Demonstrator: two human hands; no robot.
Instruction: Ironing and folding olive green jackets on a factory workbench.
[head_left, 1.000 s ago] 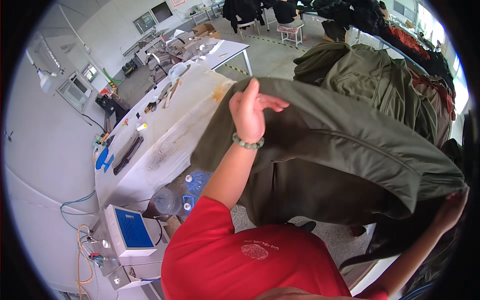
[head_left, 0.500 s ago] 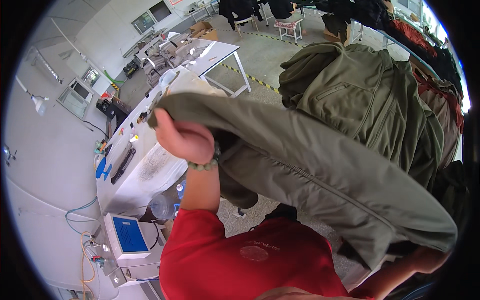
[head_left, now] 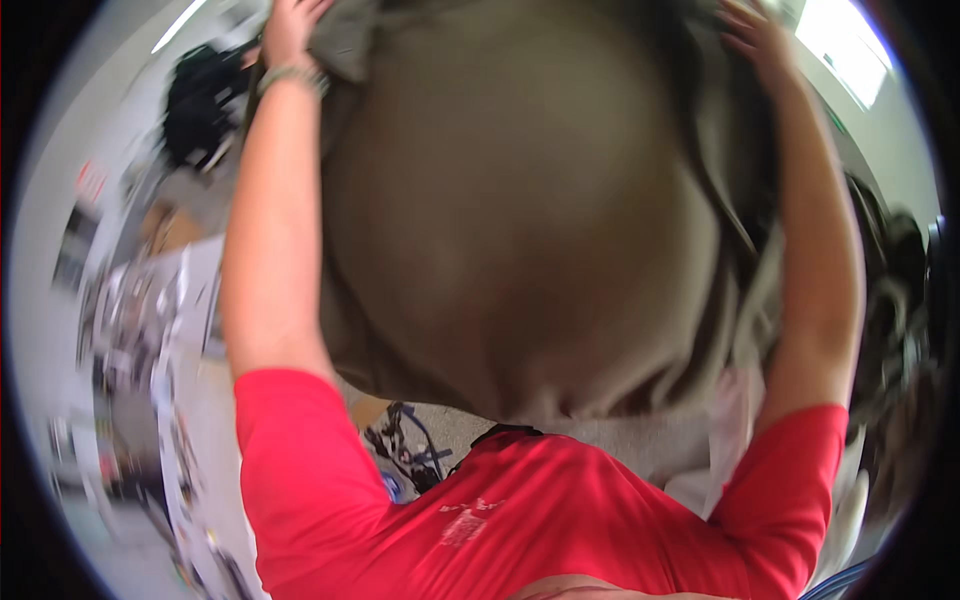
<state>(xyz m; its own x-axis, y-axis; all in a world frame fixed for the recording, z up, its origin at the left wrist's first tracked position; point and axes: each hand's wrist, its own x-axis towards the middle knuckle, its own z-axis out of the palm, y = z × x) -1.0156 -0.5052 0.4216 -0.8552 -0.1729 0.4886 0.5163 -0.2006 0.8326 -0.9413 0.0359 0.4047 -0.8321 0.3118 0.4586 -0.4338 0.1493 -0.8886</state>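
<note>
A wide olive-green jacket (head_left: 520,230) hangs spread in front of me, its lower edge bellying just above my red shirt. At its upper left side is my left hand (head_left: 290,32), bracelet at the wrist, closed on the cloth; the top of the picture cuts off part of the fingers. On the upper right side my right hand (head_left: 757,42) grips the jacket, its fingers blurred and partly out of view. Both arms are raised and nearly straight. The cloth hides most of what lies beyond it.
At the left a white worktable (head_left: 205,400) carries blurred things. A cardboard box (head_left: 172,228) and a dark heap of clothing (head_left: 205,105) lie farther off. More dark green garments (head_left: 890,270) are piled at the right. Dark cords (head_left: 410,440) show low down beyond my shirt.
Both hands have gone up and apart. The jacket, stretched slantwise across me before, now hangs broad between my arms. My view has swung to the right.
</note>
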